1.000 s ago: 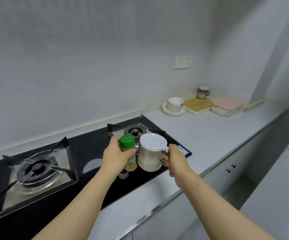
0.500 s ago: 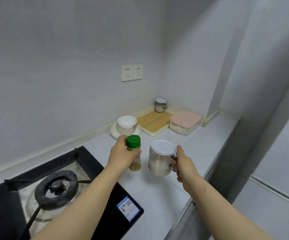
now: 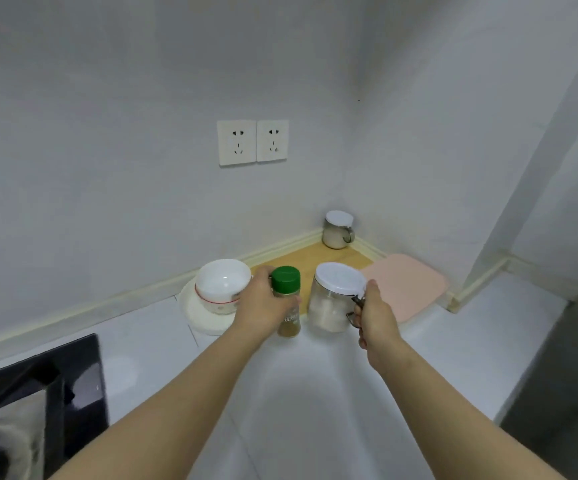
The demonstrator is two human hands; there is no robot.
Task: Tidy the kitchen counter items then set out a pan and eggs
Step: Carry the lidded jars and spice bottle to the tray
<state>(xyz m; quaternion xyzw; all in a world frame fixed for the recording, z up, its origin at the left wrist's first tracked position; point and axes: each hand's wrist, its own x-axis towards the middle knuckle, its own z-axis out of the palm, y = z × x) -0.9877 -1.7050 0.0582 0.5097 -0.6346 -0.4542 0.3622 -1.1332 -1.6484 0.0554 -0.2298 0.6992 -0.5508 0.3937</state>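
Just short of the wooden board (image 3: 310,255), the left hand (image 3: 263,306) wraps its grip round an upright spice bottle (image 3: 286,296), the right hand (image 3: 375,318) pinching a jar (image 3: 329,306) by its handle.

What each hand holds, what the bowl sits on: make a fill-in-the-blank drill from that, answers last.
The left hand grips a spice bottle with a ____ cap.
The right hand holds the lidded jar by its ____.
The white bowl sits on a white ____.
Missing words: green; handle; plate.
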